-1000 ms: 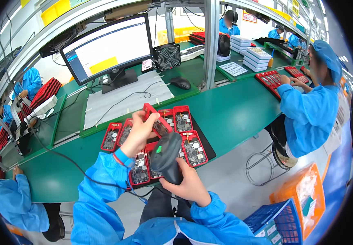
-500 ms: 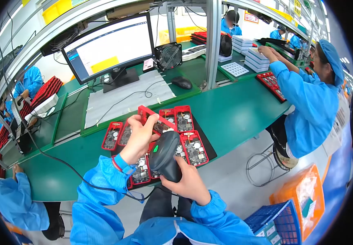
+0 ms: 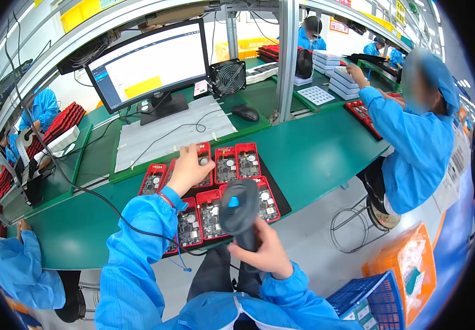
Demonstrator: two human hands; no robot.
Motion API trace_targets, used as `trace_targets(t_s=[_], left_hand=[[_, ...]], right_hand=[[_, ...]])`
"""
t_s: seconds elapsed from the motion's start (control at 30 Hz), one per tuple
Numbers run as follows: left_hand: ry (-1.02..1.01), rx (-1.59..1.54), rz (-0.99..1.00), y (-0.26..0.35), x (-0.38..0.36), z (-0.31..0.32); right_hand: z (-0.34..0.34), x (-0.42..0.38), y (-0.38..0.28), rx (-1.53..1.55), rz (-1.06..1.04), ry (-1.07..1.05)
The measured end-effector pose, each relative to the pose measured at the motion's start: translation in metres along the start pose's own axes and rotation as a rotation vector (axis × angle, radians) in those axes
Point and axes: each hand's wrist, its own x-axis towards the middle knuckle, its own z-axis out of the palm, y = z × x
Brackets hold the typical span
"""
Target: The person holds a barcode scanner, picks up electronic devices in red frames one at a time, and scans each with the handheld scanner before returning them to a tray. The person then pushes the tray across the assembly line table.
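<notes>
Wrapped round the handle of a dark barcode scanner is my right hand, with the scanner head over the front row of boxes. My left hand has its fingers on a red box in the back row, which sits among the others. Several red open boxes with circuit boards inside stand in two rows on a black mat. The scanner's cable runs across my left sleeve.
A monitor, a fan and a mouse stand behind. A metal post rises at the bench edge. A co-worker sits right, another person's sleeve lies left. Baskets are on the floor.
My left hand has lowered the tilted red box into the back row. The scanner in my right hand has moved right and turned upright. The co-worker at the right has shifted an arm.
</notes>
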Motion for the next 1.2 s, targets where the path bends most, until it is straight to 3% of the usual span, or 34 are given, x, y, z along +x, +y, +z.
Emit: trace_targets(t_s=[0.13,0.27,0.3,0.43,0.7,0.83,0.93,0.97,1.07,1.2], left_hand=[[-0.241,0.335,-0.011,-0.018,0.009,0.018],[-0.021,0.149,0.283,0.004,0.003,0.028],[-0.182,0.091,0.190,0.017,0.004,0.025],[-0.432,0.127,0.066,0.025,0.020,0.028],[-0.432,0.275,-0.003,0.030,0.044,0.039],[-0.149,-0.039,0.156,0.028,0.035,0.036],[-0.314,-0.476,0.118,0.035,0.032,0.017],[-0.513,-0.788,0.038,0.036,0.031,0.008],[-0.797,-1.422,0.021,0.051,0.002,-0.016],[-0.934,-1.400,0.041,0.069,-0.025,-0.036]], right_hand=[[-0.028,-0.019,-0.006,0.179,0.064,0.137],[-0.043,-0.026,-0.002,0.419,-0.002,0.128],[-0.045,-0.026,0.000,0.492,-0.033,0.094],[-0.046,-0.030,-0.007,0.658,0.000,0.009],[-0.043,-0.032,0.004,1.022,-0.019,-0.159],[-0.048,-0.024,0.010,1.160,0.034,-0.148],[-0.054,-0.014,0.016,1.196,0.102,-0.030],[-0.055,-0.009,0.018,1.154,0.088,-0.014],[-0.056,-0.002,0.032,1.235,0.085,-0.081],[-0.042,0.010,0.027,1.321,-0.027,-0.240]])
